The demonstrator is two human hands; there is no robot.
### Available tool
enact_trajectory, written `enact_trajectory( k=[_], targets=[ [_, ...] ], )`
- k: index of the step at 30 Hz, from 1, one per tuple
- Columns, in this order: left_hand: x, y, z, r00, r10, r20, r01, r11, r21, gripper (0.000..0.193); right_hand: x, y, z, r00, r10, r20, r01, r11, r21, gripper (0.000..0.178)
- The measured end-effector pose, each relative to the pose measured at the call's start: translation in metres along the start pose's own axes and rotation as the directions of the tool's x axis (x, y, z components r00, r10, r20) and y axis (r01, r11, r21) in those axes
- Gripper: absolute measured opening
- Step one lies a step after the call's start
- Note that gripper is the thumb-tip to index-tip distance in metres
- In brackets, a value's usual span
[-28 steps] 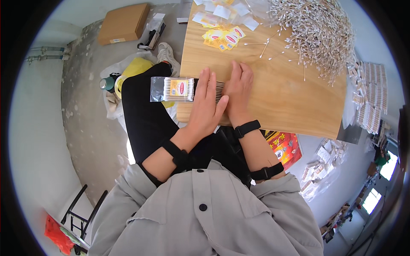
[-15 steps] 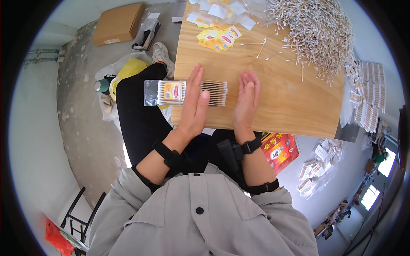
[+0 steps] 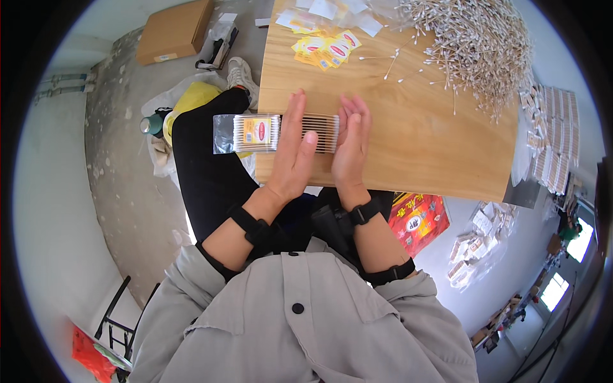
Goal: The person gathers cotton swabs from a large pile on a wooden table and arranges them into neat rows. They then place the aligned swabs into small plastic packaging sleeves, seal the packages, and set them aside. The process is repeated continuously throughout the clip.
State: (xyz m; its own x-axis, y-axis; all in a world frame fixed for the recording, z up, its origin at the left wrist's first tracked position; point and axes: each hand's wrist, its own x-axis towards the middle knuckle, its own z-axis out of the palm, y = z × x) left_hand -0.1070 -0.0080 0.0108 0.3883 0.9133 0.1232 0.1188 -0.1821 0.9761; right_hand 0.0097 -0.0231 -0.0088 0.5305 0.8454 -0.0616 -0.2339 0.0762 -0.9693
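Observation:
A clear packet of cotton swabs with a yellow and white label card lies across the table's left edge, its loose plastic end sticking out over my leg. My left hand rests edge-on across the middle of the packet, fingers stretched out and thumb raised. At the packet's right end stands my right hand, its palm turned toward the swab ends and its fingers loosely extended. Whether the right palm touches the packet I cannot tell. Neither hand grips anything.
Beyond the hands lie yellow label cards and clear plastic bags on the wooden table. Loose cotton swabs form a big heap at the far right. Stacked swab packets stand past the right edge; a cardboard box sits on the floor.
My right hand has moved left, up to the packet's right end. The left hand stays across the packet, nearly in place.

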Motion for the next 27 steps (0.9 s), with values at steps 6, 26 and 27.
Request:
enact_trajectory(
  k=[6, 26, 27],
  targets=[
    [-0.013, 0.026, -0.011, 0.993, 0.024, 0.114, -0.073, 0.892, 0.445, 0.073, 0.008, -0.007, -0.025, 0.991, 0.077, -0.108, -0.062, 0.989, 0.137, 0.041],
    [-0.018, -0.006, 0.024, 0.984, -0.037, 0.173, -0.131, 0.508, 0.851, 0.117, 0.064, -0.036, -0.037, 0.944, -0.005, 0.329, 0.298, 0.436, -0.849, 0.011],
    [-0.017, -0.005, 0.024, 0.986, -0.033, 0.163, -0.123, 0.520, 0.845, 0.118, 0.065, -0.033, -0.037, 0.950, -0.061, 0.307, 0.305, 0.400, -0.864, 0.010]
  ],
)
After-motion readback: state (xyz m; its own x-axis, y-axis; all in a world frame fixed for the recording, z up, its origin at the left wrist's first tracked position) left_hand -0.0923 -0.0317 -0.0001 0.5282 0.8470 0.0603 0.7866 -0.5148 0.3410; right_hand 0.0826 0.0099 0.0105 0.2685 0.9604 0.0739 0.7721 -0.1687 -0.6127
